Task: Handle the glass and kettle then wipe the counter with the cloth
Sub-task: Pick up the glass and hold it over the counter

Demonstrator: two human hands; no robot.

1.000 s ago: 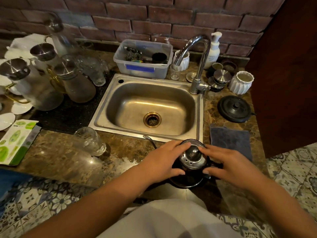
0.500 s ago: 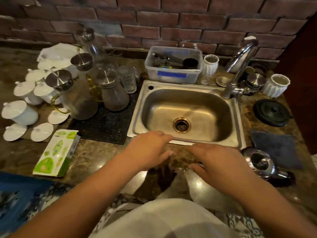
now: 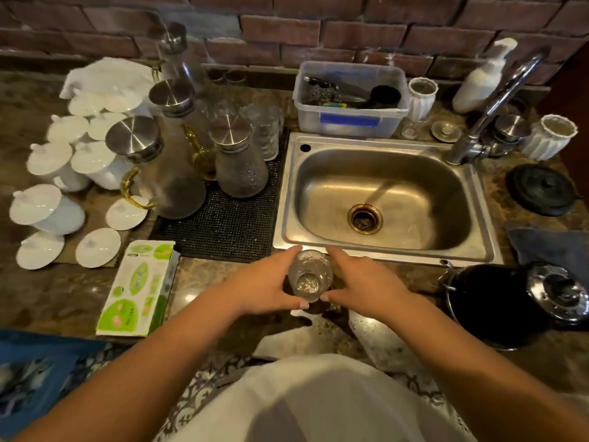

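Observation:
A clear textured glass (image 3: 308, 275) stands upright on the brown counter (image 3: 63, 291) just in front of the sink's front rim. My left hand (image 3: 271, 283) wraps its left side and my right hand (image 3: 360, 287) its right side, thumbs meeting at the near side. The black kettle (image 3: 497, 301) with a shiny steel lid sits at the right, apart from both hands. A dark grey cloth (image 3: 554, 250) lies flat behind the kettle at the right edge.
The steel sink (image 3: 481, 231) with its tap (image 3: 497, 100) lies behind the glass. Glass carafes on a black mat (image 3: 223, 224), white lidded cups (image 3: 47, 212) and a green box (image 3: 140, 285) fill the left. A black lid (image 3: 541, 189) and plastic tub (image 3: 347, 119) stand further back.
Both hands left the kettle, which now stands at the right, and moved left. They have closed around the glass in front of the sink. The view shifted left.

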